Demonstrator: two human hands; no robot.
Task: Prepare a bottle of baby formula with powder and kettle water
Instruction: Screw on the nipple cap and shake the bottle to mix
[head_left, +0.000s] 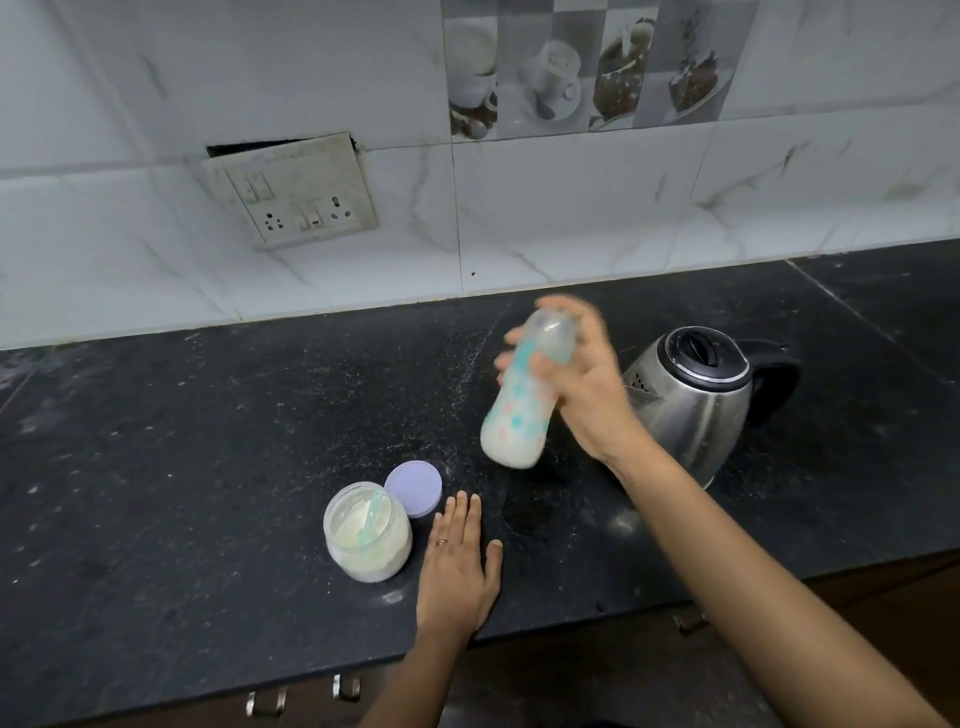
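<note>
My right hand (582, 379) grips a baby bottle (519, 410) around its upper part and holds it tilted in the air above the black counter (208, 467). The bottle is full of milky white liquid, has teal and orange dots, and looks motion-blurred. A steel kettle (691, 405) with a black lid and handle stands just right of that hand. My left hand (460, 566) lies flat, fingers straight, on the counter near its front edge. Beside it on the left stands an open powder jar (366, 535) with a teal scoop inside. The jar's lilac lid (414, 488) lies behind it.
A tiled wall rises behind the counter, with a loose switch and socket plate (296, 192) at the left. Spilled powder specks dot the counter around the jar and bottle. Drawer handles (301, 696) show below the counter's front edge.
</note>
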